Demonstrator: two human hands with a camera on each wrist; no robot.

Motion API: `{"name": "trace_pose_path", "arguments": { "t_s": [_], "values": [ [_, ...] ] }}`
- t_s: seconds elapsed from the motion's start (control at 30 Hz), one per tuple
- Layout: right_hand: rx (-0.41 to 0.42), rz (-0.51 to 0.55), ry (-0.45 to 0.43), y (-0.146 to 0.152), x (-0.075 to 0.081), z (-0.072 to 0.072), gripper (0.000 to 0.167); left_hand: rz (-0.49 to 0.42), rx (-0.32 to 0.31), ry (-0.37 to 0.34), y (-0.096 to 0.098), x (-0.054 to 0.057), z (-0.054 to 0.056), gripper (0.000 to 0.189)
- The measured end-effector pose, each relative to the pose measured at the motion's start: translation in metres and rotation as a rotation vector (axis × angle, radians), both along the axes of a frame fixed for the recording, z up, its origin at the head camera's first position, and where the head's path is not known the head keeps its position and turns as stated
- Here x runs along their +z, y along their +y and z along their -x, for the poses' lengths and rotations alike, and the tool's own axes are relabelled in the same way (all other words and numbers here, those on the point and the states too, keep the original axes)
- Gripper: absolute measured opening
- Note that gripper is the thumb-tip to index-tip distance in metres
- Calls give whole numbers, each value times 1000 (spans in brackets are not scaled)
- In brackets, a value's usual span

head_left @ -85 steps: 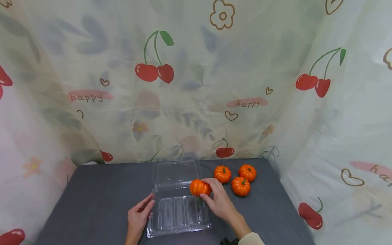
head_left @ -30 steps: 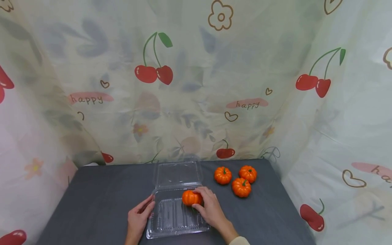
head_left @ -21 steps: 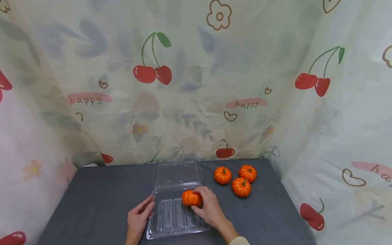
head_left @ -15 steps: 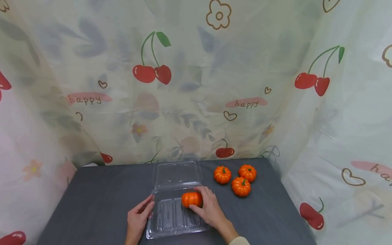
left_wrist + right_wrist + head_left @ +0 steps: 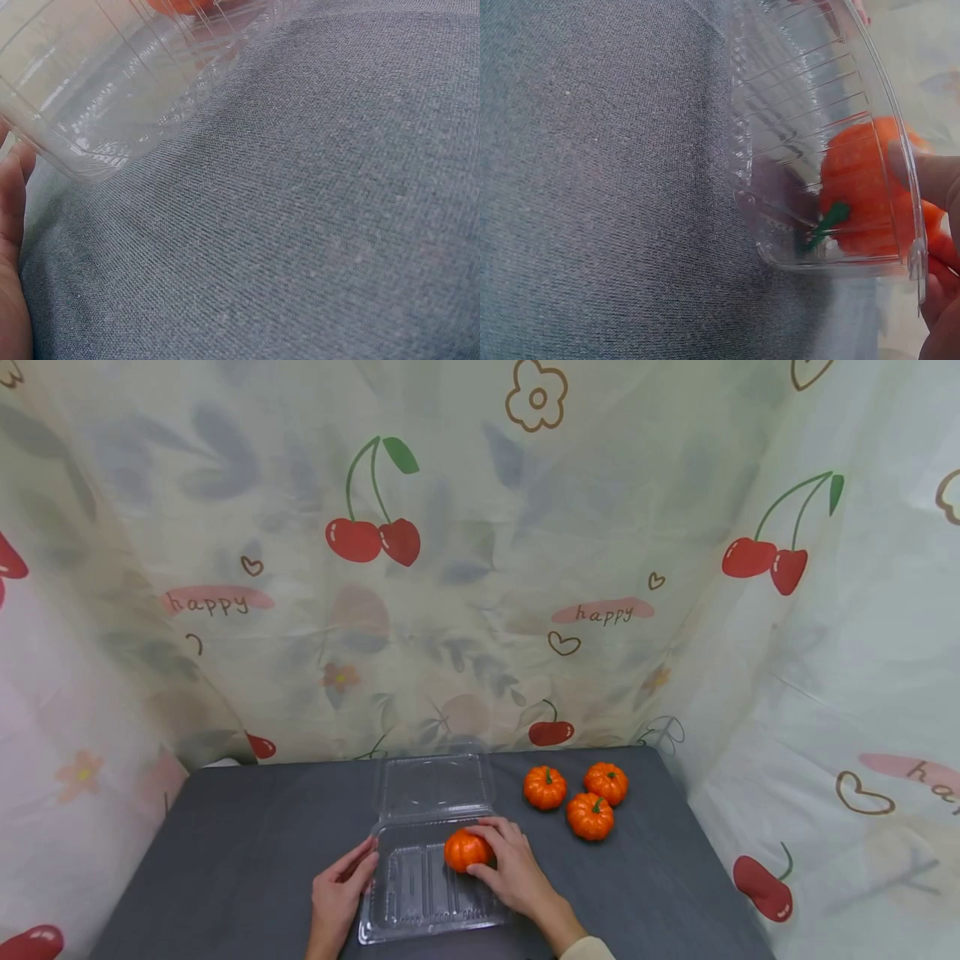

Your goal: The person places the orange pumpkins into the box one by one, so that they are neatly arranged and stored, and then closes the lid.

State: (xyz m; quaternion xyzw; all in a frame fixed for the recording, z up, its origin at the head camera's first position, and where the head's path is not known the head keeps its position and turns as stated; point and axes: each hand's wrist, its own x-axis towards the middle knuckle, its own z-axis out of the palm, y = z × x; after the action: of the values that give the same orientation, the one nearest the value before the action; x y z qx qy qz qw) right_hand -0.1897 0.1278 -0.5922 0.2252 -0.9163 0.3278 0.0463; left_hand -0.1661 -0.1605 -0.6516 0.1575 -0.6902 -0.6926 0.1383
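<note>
My right hand [image 5: 516, 870] grips a small orange pumpkin [image 5: 461, 852] inside the base of a clear plastic clamshell container [image 5: 408, 885]. In the right wrist view the pumpkin [image 5: 862, 184] shows through the clear wall, lying on its side with its green stem [image 5: 831, 222] toward the base. My thumb [image 5: 922, 171] presses against it. On the other side, my left hand [image 5: 337, 893] holds the container's left rim between thumb and fingers. The left wrist view catches only part of that hand [image 5: 10, 217] beside the container wall [image 5: 97, 124].
The container's lid [image 5: 435, 785] lies open toward the back. Three more orange pumpkins [image 5: 545, 787] [image 5: 607, 784] [image 5: 590, 817] sit grouped on the dark grey tabletop [image 5: 255, 852], right of the container. A printed curtain [image 5: 480, 635] encloses the back and sides.
My right hand has carried the pumpkin left and down, from over the container's back right edge into its base. In the last half second the pumpkin has turned slightly. My left hand has stayed put.
</note>
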Motion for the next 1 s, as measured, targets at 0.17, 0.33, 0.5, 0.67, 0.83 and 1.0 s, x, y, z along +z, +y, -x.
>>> {"name": "trace_pose_path", "arguments": {
  "t_s": [0.17,0.33,0.5,0.67,0.83,1.0],
  "values": [
    [-11,-14,5,-1,-1,0,51,14,3,-11,0,-2,1,37],
    [-15,-19,-7,-1,0,-1,56,11,1,-26,-1,-3,2,36],
    [-11,-37,-20,-2,3,0,60,20,0,-10,-3,-4,3,37],
    [-6,-76,-42,-2,7,2,51,8,0,-7,-3,-5,3,36],
    [-19,-58,27,-3,6,3,42,8,-7,-27,-3,-5,3,37],
    [-27,-57,124,-3,4,2,29,3,-12,-35,-3,-5,2,37]
  ]
}}
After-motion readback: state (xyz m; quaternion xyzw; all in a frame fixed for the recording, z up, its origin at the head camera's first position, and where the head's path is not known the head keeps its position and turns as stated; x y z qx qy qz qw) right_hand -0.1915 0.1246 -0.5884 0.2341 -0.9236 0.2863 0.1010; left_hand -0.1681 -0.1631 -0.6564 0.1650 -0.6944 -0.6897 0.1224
